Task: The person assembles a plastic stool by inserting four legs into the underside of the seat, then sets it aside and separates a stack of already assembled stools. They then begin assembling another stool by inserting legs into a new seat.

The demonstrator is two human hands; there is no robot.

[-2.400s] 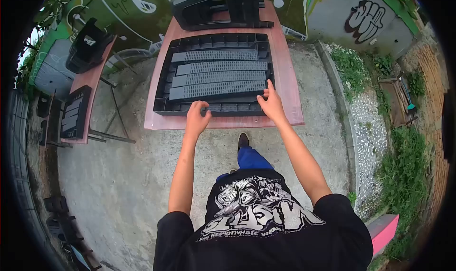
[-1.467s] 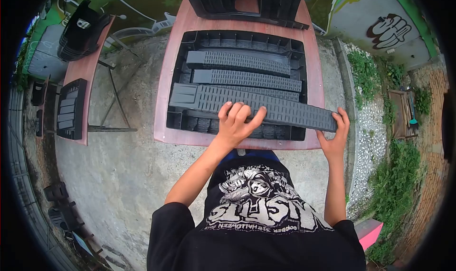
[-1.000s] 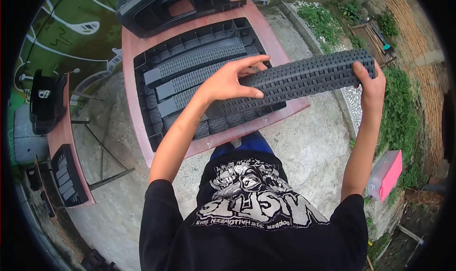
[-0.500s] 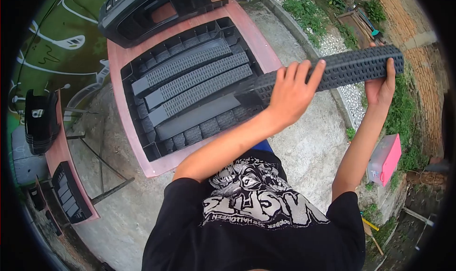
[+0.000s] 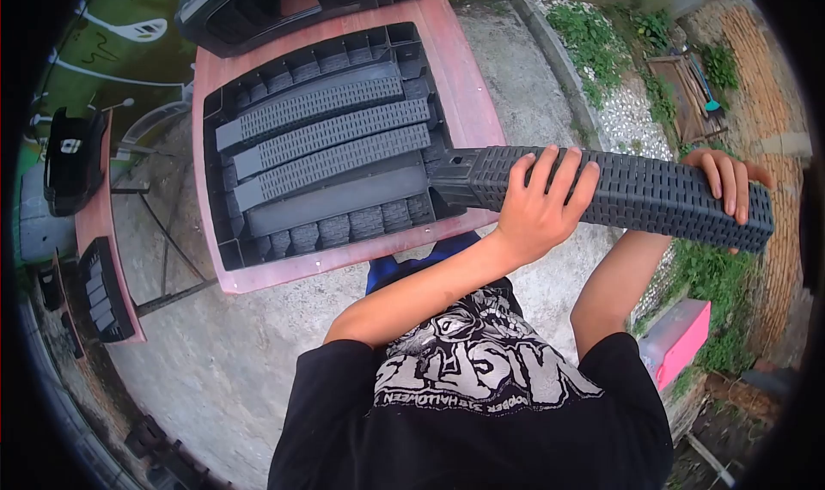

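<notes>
Black stacked parts (image 5: 73,159): they are being kept on a second table at the far left, beside a small slatted tray (image 5: 101,291).
Reddish table (image 5: 468,95): it is being occupied by a large black ribbed tray (image 5: 225,232) and, behind it, by a black moulded frame (image 5: 249,9).
Tray content: three grey perforated slats (image 5: 331,133) are being held inside the tray, side by side; one long empty slot is being shown near the front wall.
Long perforated bar (image 5: 644,194): it is being held in the air, to the right of the table and past its edge, almost level, with its left end just over the table corner.
Left hand (image 5: 541,206): it is being closed around the bar near the left end, fingers over the top.
Right hand (image 5: 726,181): it is being closed around the bar near the right end, fingers wrapped over the upper face.
Pink box (image 5: 675,344): it is being seen low at the right, on the ground beside green weeds.
</notes>
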